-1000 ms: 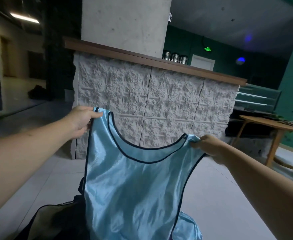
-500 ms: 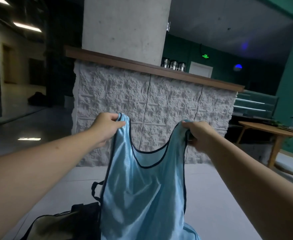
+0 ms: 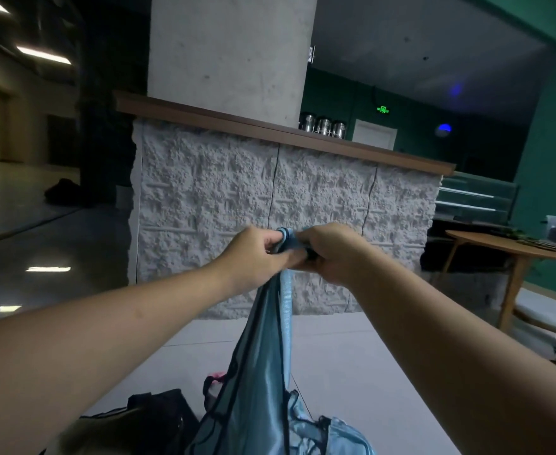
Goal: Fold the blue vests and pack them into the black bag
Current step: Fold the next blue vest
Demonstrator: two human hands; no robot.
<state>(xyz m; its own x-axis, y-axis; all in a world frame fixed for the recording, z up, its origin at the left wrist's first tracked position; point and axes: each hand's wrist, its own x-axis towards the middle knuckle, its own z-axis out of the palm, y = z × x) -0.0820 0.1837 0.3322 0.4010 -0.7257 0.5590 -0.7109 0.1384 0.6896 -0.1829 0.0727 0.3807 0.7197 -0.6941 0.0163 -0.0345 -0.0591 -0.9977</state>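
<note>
**Stone counter ahead, vest folded lengthwise in mid-air**

Textured white counter (image 3: 283, 224) and concrete pillar (image 3: 230, 57) fill the background; grey tile floor (image 3: 352, 372) below.

Left hand (image 3: 253, 254) and right hand (image 3: 332, 251) meet at chest height, touching, each with fingers curled tight round a shoulder strap of the blue vest (image 3: 267, 356). Straps pressed together between the two fists. Vest hangs straight down from the hands, long axis vertical, halved along its length.

Black bag (image 3: 152, 418) sits on the floor below-left of the hanging hem; more blue vests (image 3: 332, 435) heaped just right of it.

Judgement: next fold runs top-to-bottom, so one hand must drop along the axis. Left is on the bag's side.
</note>
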